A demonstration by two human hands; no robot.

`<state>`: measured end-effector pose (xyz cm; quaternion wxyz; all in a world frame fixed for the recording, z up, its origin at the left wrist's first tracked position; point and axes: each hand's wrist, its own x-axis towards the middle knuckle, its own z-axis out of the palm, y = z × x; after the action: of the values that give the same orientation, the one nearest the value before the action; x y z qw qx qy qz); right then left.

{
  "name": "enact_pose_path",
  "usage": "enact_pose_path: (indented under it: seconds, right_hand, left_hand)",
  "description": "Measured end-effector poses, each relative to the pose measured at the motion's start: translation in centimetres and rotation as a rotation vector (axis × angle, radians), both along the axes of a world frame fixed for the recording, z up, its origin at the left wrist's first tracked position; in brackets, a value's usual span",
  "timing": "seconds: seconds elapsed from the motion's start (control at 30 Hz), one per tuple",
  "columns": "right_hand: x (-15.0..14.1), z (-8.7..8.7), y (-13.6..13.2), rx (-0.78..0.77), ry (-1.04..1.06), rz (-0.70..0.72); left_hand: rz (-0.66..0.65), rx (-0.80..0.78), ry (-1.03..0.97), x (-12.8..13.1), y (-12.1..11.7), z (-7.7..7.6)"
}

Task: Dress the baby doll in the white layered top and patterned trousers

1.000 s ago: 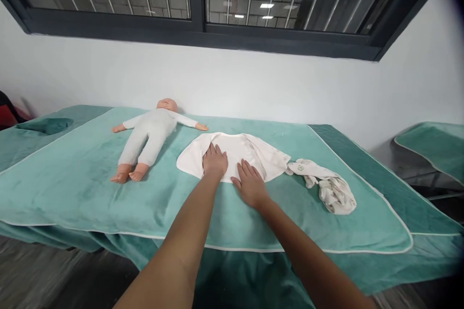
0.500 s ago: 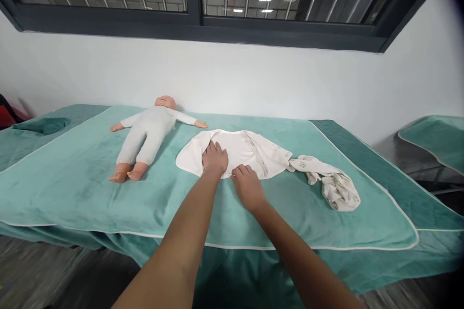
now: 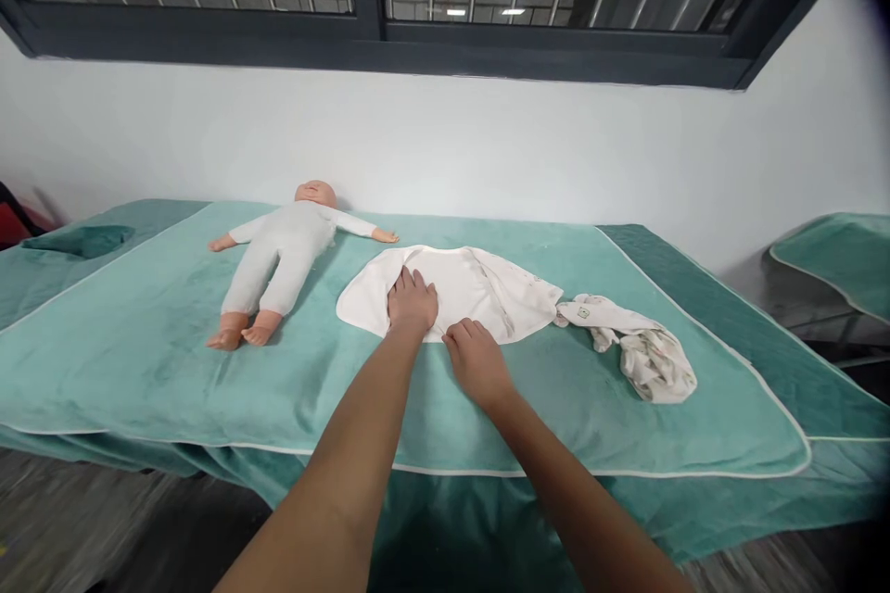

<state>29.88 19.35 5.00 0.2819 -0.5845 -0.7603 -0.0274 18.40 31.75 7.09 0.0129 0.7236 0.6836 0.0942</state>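
A white cloth (image 3: 463,283) with a small print on its right part lies spread on the green bed cover (image 3: 173,389). My left hand (image 3: 413,299) rests flat on it, fingers stretched out. At the cloth's near edge, my right hand (image 3: 476,357) has its fingers curled and pinches the hem. From the cloth's right tip, a crumpled printed piece of fabric (image 3: 654,361) trails off, bunched at its end. Whether the two are one piece, I cannot tell. A baby doll (image 3: 288,250) in a white body suit lies on its back to the left, arms spread.
Behind the bed stands a white wall (image 3: 445,148) under a dark-framed window (image 3: 556,56) with metal bars. Another green-covered surface (image 3: 841,259) is at the far right. The bed's near edge (image 3: 209,447) is piped in white.
The view has shifted very slightly. My right hand's fingers have moved a touch at the hem; the left hand, cloth and doll stay in place.
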Motion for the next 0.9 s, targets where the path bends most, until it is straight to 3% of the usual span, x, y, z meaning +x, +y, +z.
enact_pose_path:
  seconds: [0.43,0.53,0.7,0.9]
  right_hand:
    - [1.1,0.3,-1.3,0.024,0.13,0.051]
    - [3.2,0.1,-2.3,0.008,0.069,0.069]
    - [6.9,0.3,-3.2,-0.017,-0.082,-0.036]
    - [7.8,1.4,-2.5,-0.053,-0.207,-0.06]
  left_hand:
    - [-0.013,0.023,-0.007,-0.1,0.1,-0.3]
    - [-0.011,0.026,-0.015,-0.1,0.1,-0.4]
    - [-0.009,0.015,-0.028,-0.1,0.1,-0.4]
    - [-0.009,-0.002,-0.03,-0.1,0.1,-0.1]
